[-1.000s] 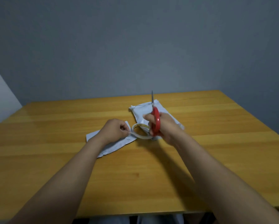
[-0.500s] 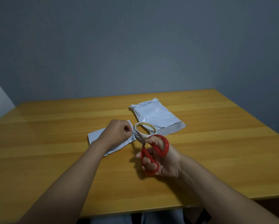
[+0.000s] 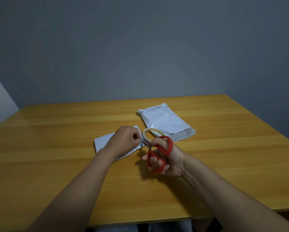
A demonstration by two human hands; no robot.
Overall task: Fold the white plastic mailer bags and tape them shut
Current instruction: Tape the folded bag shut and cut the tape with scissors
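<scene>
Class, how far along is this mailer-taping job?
Looks done: far mailer lies folded, set aside. In hand: left hand pinches the tape roll's free end; right hand holds red scissors at it. Left: cut it, seal the near mailer.

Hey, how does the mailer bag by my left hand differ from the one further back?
The near bag is partly hidden by the left hand; the far bag lies untouched, nearly all in view. The near bag looks flat and smaller; the far bag looks fuller and crinkled, with a grey strip along its near edge. Both are white plastic and lie on the wooden table.
</scene>
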